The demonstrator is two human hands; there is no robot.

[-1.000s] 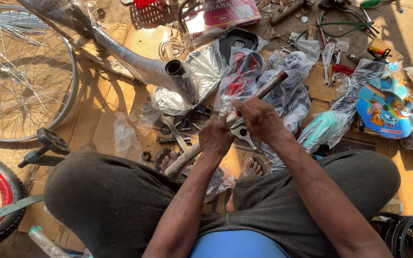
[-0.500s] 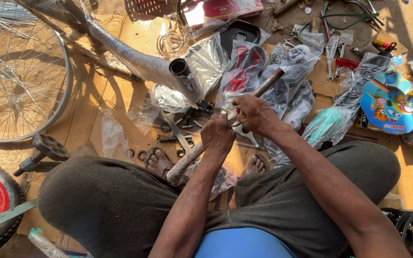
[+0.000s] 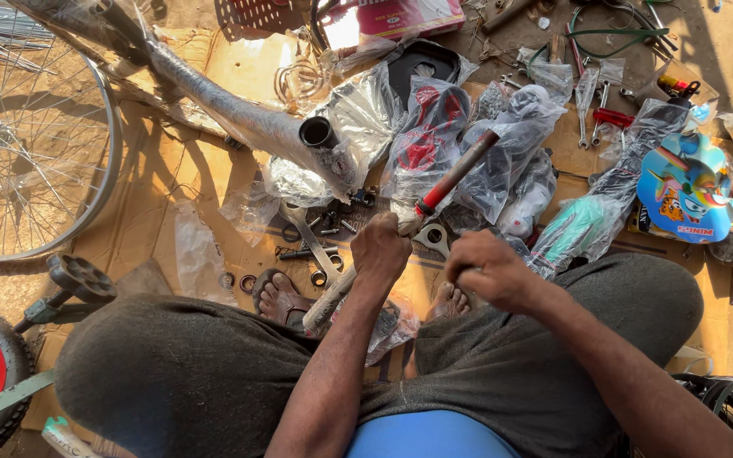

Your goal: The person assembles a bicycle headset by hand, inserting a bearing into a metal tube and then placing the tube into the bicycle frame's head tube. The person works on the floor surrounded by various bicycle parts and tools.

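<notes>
My left hand (image 3: 381,251) is closed in a fist around a long rod (image 3: 434,198) wrapped in plastic, which goes up and to the right from my hand, with a red band near my fingers and a dark end near the bagged parts. Below my fist the rod continues down to the left, between my knees, near my bare foot (image 3: 280,298). My right hand (image 3: 487,270) is now just to the right of the left one and apart from it, its fingers curled narrow; I cannot tell if it pinches something small. Half a second ago my two hands were close together on the rod, and the right hand was higher, covering a part of it; now it is pulled back toward my right knee, and more of the rod is visible. The rod points in nearly the same direction as before. The bicycle frame tube (image 3: 248,123), wrapped in plastic, lies in the same place to the upper left of my hands, with its open end turned to me. The spoked wheel (image 3: 36,144) stays at the far left, and the blue toy mask (image 3: 687,191) at the right.
</notes>
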